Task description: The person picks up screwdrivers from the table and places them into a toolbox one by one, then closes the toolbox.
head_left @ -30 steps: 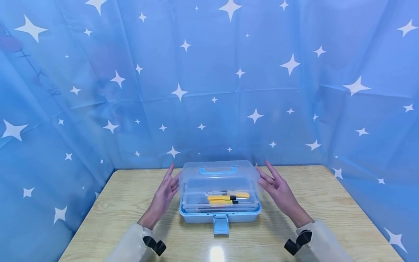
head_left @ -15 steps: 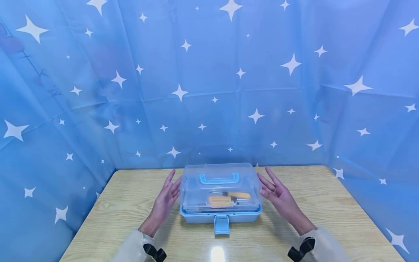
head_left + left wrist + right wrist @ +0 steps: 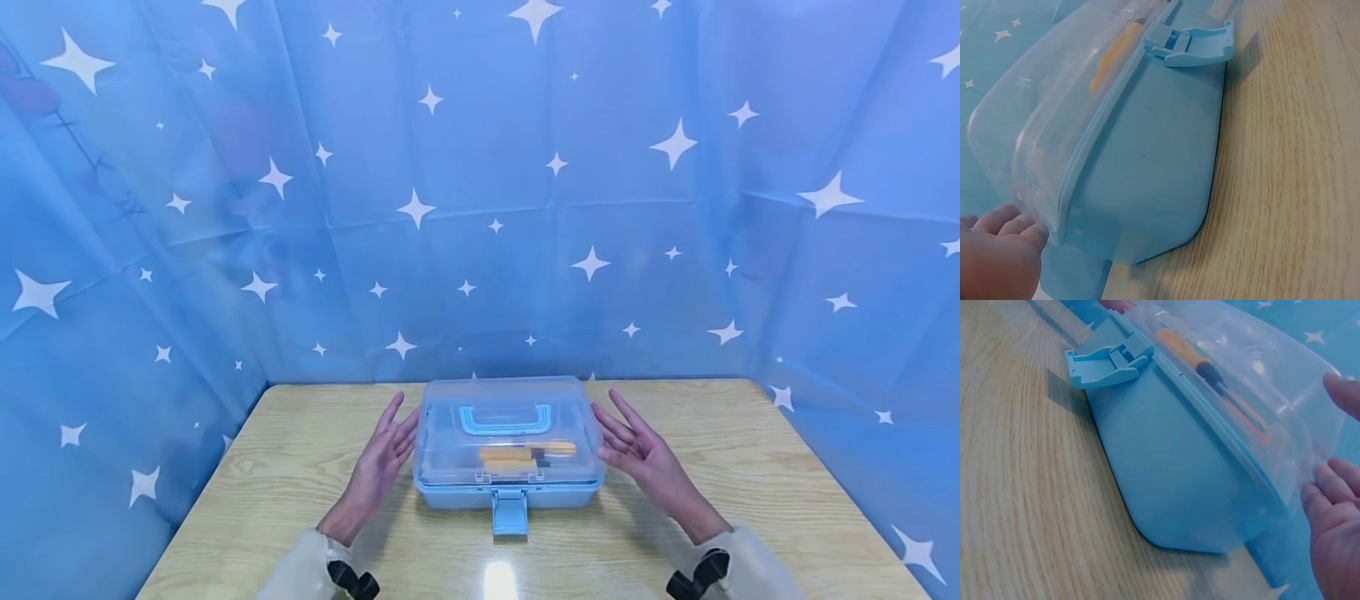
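Note:
A light blue toolbox [image 3: 465, 498] stands mid-table, its clear lid [image 3: 442, 417] lowered onto the base. On the lid lies a blue carrying handle [image 3: 504, 429], and the front latch [image 3: 510, 514] sticks outward, unfastened. Through the plastic, yellow-and-black screwdrivers [image 3: 506, 454] show; one screwdriver [image 3: 1185, 350] has its shaft in sight in the right wrist view. My left hand [image 3: 378, 462] has its fingers extended, with fingertips [image 3: 1035, 231] right at the lid's left side. Opposite it, my right hand [image 3: 648, 458] is likewise spread, fingertips [image 3: 1310, 494] at the right side.
The wood-grain table [image 3: 300, 450] extends to both sides and in front of the toolbox. Behind it hangs a blue curtain [image 3: 487, 250] with white stars. Black wrist cameras [image 3: 352, 579] sit on both white sleeves [image 3: 750, 567].
The lid has come down from partly raised to resting on the base, handle now facing more upward. Both hands have stayed at its sides, dropping slightly with it.

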Motion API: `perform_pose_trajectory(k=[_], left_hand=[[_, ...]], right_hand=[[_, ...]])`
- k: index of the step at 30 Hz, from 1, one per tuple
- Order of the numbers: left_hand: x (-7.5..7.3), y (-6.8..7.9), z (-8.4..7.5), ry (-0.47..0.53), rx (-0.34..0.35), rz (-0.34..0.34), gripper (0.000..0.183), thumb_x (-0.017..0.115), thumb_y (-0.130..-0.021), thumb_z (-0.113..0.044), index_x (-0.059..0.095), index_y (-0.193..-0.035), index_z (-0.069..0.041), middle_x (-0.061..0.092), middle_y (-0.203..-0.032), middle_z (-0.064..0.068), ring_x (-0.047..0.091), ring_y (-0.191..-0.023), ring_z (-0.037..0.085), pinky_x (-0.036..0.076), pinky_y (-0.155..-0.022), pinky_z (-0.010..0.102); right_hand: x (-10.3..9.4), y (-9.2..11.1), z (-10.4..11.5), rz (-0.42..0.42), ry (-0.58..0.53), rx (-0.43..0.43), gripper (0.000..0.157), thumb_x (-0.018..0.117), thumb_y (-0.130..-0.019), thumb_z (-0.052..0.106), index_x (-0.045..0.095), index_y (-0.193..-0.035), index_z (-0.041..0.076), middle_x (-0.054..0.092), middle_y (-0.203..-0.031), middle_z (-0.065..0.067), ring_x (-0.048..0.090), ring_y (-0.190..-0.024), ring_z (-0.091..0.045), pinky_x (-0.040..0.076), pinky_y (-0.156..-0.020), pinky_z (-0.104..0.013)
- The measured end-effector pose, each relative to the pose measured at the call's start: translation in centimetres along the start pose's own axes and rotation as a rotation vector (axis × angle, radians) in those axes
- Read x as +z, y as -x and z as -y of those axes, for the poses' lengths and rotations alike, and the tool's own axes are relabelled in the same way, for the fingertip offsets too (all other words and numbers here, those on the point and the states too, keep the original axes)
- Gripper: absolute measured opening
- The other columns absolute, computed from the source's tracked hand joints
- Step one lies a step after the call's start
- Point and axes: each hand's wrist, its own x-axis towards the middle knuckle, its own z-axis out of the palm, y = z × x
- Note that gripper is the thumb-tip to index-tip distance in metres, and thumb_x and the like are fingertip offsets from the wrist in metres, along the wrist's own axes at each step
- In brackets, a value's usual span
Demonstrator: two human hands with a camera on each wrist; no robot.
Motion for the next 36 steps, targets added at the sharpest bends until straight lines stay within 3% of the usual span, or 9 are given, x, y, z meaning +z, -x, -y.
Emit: perform_pose_trajectory(k=[19, 27, 31, 36], left_hand=[[0.0, 0.3, 0.4, 0.031, -0.006, -0.008, 0.059, 0.019, -0.108, -0.025, -0.007, -0.159, -0.009, 0.012, -0.162, 0.027, 0.014, -0.149, 0.039, 0.033, -0.112, 0.018], [0.3, 0.3, 0.3, 0.028, -0.014, -0.031, 0.064, 0.029, -0.108, -0.032, -0.002, -0.159, -0.009, 0.015, -0.161, 0.027, 0.016, -0.149, 0.039, 0.035, -0.111, 0.018], [0.4, 0.1, 0.2, -0.046, -0.04, -0.096, 0.061, 0.035, -0.108, -0.031, 0.01, -0.159, -0.01, 0.026, -0.159, 0.024, 0.026, -0.147, 0.037, 0.035, -0.114, 0.025], [0.5, -0.3, 0.1, -0.241, -0.047, -0.185, 0.055, 0.045, -0.106, -0.03, 0.028, -0.155, -0.014, 0.043, -0.152, 0.017, 0.039, -0.142, 0.032, 0.033, -0.117, 0.044]], right_hand=[[-0.2, 0.5, -0.5, 0.062, -0.016, -0.057, 0.086, 0.055, -0.095, -0.009, 0.004, -0.16, 0.01, 0.012, -0.158, -0.026, 0.04, -0.139, -0.003, 0.038, -0.108, -0.021], [-0.3, 0.5, -0.6, 0.087, -0.006, -0.091, 0.088, 0.056, -0.092, -0.012, 0.002, -0.159, 0.005, 0.008, -0.157, -0.03, 0.038, -0.14, -0.004, 0.038, -0.109, -0.022], [-0.3, 0.5, 0.0, 0.078, 0.117, -0.123, 0.086, 0.059, -0.092, -0.01, 0.006, -0.159, 0.003, 0.011, -0.157, -0.032, 0.04, -0.14, -0.004, 0.04, -0.107, -0.022], [0.2, 0.2, 1.3, 0.0, 0.405, -0.1, 0.08, 0.067, -0.093, 0.003, 0.023, -0.158, 0.014, 0.023, -0.16, -0.023, 0.038, -0.137, 0.005, 0.036, -0.106, -0.012]])
